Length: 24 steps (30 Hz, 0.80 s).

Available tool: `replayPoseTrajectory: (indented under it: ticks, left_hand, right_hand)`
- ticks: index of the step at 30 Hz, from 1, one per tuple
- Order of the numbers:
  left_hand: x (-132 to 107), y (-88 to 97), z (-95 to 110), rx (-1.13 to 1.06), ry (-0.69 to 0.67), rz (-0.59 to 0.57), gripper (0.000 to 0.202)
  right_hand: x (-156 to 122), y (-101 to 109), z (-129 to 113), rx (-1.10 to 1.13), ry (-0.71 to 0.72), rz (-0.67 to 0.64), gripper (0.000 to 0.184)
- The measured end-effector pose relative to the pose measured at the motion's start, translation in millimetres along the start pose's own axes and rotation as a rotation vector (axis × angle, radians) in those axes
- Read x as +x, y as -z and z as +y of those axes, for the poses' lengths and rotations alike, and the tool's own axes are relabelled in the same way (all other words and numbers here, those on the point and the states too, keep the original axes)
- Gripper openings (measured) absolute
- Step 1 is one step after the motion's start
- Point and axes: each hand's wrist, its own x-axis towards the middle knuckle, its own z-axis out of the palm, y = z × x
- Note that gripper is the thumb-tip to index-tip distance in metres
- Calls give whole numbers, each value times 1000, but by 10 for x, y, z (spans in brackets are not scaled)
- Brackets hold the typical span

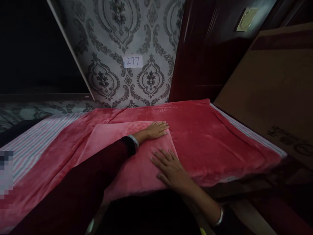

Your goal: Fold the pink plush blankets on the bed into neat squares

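Note:
A red plush blanket [200,130] lies spread over a surface, with a lighter pink layer [117,137] turned over on top of its middle. My left hand [156,130] rests flat on the far right corner of that pink layer, fingers stretched to the right. Closer to me, my right hand [170,169] lies palm down on the pink layer's right part, fingers spread. Both palms are hidden against the cloth, and neither hand grips anything. A bracelet shows on each wrist.
Under the blanket, a striped sheet [46,133] shows at the left and along the right edge. A large cardboard box [276,85] leans at the right. Patterned wallpaper [151,78] with a paper label [132,61] reading 277 and a dark screen [39,49] stand behind.

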Motion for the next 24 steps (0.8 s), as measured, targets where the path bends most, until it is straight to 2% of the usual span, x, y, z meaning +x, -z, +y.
replayPoseTrajectory:
  ticks: [5, 10, 17, 20, 24]
  left_hand:
    - [189, 16, -79, -42, 43, -11, 62]
    - [280, 50, -69, -82, 79, -2, 60]
    - [264, 57, 62, 27, 179, 236, 48]
    - [170, 124, 141, 124, 61, 315, 41]
    - [-32, 197, 256, 181, -202, 226, 34]
  right_hand:
    - [-181, -119, -69, 3, -39, 50, 65]
    - [-389, -246, -140, -25, -26, 106, 67]
    - [-535, -354, -256, -105, -39, 217, 68]
    - [-521, -358, -281, -107, -55, 234, 64]
    - [-509, -380, -288, -102, -58, 259, 64]
